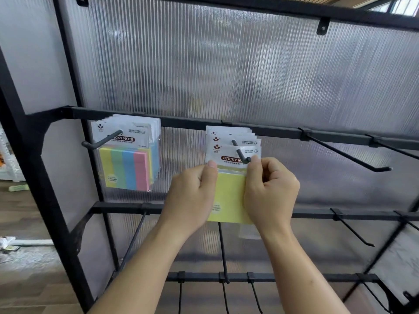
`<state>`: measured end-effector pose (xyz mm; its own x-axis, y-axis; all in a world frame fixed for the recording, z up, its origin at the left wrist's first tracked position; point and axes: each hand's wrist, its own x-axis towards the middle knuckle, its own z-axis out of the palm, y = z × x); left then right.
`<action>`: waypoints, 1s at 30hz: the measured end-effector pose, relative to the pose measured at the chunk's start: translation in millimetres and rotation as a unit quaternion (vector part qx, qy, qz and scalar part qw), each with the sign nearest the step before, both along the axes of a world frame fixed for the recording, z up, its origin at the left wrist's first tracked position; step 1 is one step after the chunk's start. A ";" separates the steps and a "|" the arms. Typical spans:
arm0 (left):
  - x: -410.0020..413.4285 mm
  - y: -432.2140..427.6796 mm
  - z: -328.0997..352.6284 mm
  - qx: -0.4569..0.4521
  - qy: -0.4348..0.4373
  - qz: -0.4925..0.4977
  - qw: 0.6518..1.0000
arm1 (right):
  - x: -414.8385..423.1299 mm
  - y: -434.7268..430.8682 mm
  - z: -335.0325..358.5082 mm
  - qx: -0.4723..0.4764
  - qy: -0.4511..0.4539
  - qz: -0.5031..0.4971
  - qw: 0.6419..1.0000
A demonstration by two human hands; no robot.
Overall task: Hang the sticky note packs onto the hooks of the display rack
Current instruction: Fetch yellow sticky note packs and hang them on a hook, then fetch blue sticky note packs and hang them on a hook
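Note:
A yellow sticky note pack (229, 196) hangs at the tip of the middle hook (243, 156) of the black display rack (186, 122). My left hand (192, 196) pinches the pack's left edge, thumb on the white header. My right hand (269, 191) pinches its right edge just below the hook tip. Behind it, several more packs (226, 135) hang on the same hook. To the left, several striped multicolour packs (127, 164) hang on another hook (102, 141).
Bare hooks (347, 155) stick out to the right on the same bar, and more on the lower bars (353, 230). A ribbed translucent panel (226, 64) backs the rack. Wood floor (20, 223) with small litter lies at the left.

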<state>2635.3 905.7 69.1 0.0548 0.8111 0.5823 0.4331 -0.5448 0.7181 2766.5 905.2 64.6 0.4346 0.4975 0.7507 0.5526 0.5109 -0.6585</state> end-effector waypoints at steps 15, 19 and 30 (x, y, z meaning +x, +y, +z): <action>-11.8 -0.1 10.9 0.024 0.261 0.153 0.953 | 10.7 5.2 3.6 -0.122 -0.112 -0.085 0.982; -16.3 -26.9 -9.2 0.026 0.336 0.230 0.913 | 11.1 -19.1 -13.1 -0.129 -0.178 -0.078 0.972; -40.8 -133.5 -108.3 -0.182 0.409 0.278 0.850 | -15.1 -77.3 -91.7 -0.254 -0.428 0.161 0.852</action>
